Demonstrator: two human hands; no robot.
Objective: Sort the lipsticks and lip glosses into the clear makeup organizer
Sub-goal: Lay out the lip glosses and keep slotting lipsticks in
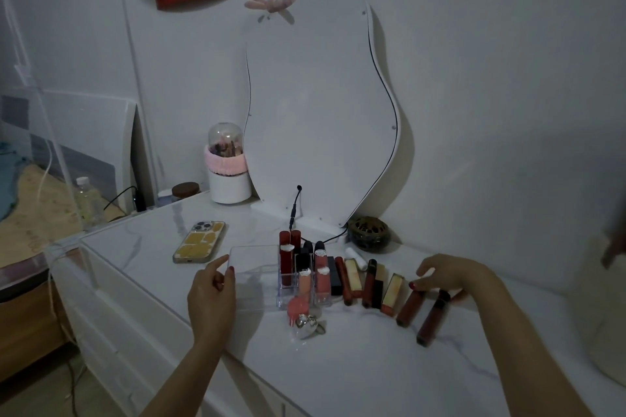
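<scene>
A clear makeup organizer [252, 256] stands on the white marble-look tabletop, with several lipsticks and glosses upright in its right compartments [305, 267]. My left hand [211, 294] grips the organizer's left front corner. To its right, a row of lip glosses and lipsticks [369, 283] lies flat on the table. My right hand [447, 276] rests over the far end of that row, fingers curled down on two dark red gloss tubes [432, 320]. A pink round pot [298, 310] and a silver trinket [306, 325] sit in front of the organizer.
A phone [200, 242] in a yellow case lies left of the organizer. A wavy mirror [321, 118] with a black cable stands behind. A dark round dish [369, 234] sits back right, a brush holder [227, 167] back left. The table's edge runs near my forearms.
</scene>
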